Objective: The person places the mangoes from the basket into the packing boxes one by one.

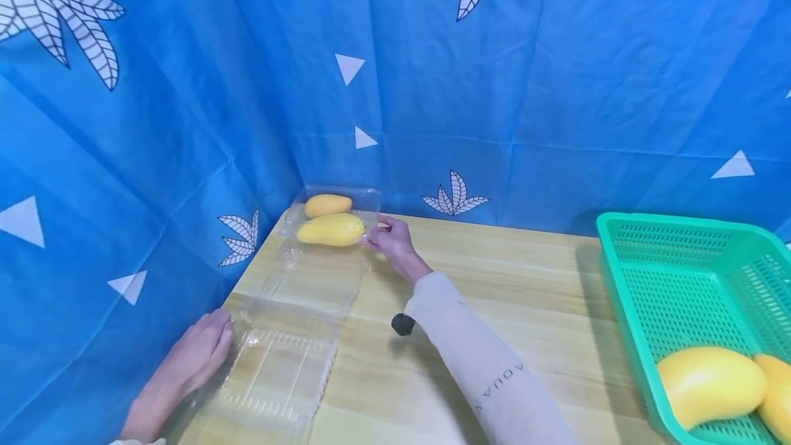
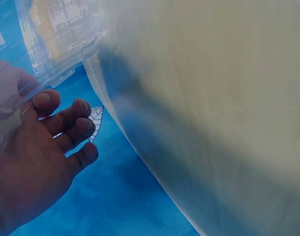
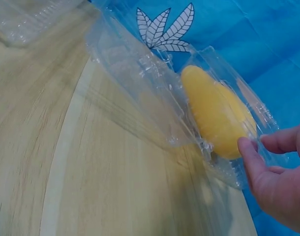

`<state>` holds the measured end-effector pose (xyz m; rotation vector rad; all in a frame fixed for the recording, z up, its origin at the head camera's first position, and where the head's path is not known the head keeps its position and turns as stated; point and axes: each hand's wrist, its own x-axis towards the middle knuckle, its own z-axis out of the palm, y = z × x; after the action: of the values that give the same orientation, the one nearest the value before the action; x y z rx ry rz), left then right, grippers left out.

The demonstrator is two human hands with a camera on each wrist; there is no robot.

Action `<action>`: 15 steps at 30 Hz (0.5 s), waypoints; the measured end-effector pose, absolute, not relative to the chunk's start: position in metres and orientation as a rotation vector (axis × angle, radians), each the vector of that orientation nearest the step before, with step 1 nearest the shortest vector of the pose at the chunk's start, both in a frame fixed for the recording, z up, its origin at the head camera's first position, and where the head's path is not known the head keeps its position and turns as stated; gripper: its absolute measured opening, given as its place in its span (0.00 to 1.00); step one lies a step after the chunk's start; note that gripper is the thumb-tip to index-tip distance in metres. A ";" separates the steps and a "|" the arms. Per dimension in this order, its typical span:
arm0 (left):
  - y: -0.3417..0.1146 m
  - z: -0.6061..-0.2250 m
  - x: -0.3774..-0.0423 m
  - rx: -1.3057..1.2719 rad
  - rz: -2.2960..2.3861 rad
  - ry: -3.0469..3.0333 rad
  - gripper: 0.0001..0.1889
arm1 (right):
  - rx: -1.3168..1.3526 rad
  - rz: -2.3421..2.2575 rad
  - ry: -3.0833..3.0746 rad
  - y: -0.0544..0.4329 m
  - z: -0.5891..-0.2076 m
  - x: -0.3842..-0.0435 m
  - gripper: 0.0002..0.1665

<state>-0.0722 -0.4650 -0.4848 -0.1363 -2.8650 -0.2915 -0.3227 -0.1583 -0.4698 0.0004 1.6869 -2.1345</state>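
Note:
At the table's far left corner, an open clear plastic clamshell box [image 1: 373, 199] holds two yellow mangoes, the front mango [image 1: 331, 230] larger than the back mango [image 1: 328, 205]. My right hand [image 1: 393, 242] pinches the box's right rim between thumb and fingers; in the right wrist view a fingertip [image 3: 246, 145] lies close against the mango [image 3: 216, 110]. A second clear plastic box [image 1: 272, 369] lies nearer me, on the left. My left hand [image 1: 200, 349] is at its left edge; in the left wrist view the plastic rim [image 2: 56, 73] passes between thumb and loosely curled fingers.
A green perforated basket [image 1: 630, 321] stands on the right of the wooden table [image 1: 513, 294], with large yellow mangoes [image 1: 711, 384] in its near end. Blue patterned cloth [image 1: 556, 88] hangs behind and along the left. A small black piece [image 1: 403, 324] shows beside my right cuff.

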 end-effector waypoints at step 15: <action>-0.448 -0.482 -0.069 -0.101 -0.268 -2.907 0.13 | -0.314 -1.770 2.140 -0.109 -0.455 -0.320 0.35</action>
<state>-0.0688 -0.4480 -0.4821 -0.1013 -2.9069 -0.2683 -0.3200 -0.1091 -0.4549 -0.3141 2.1404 -1.7695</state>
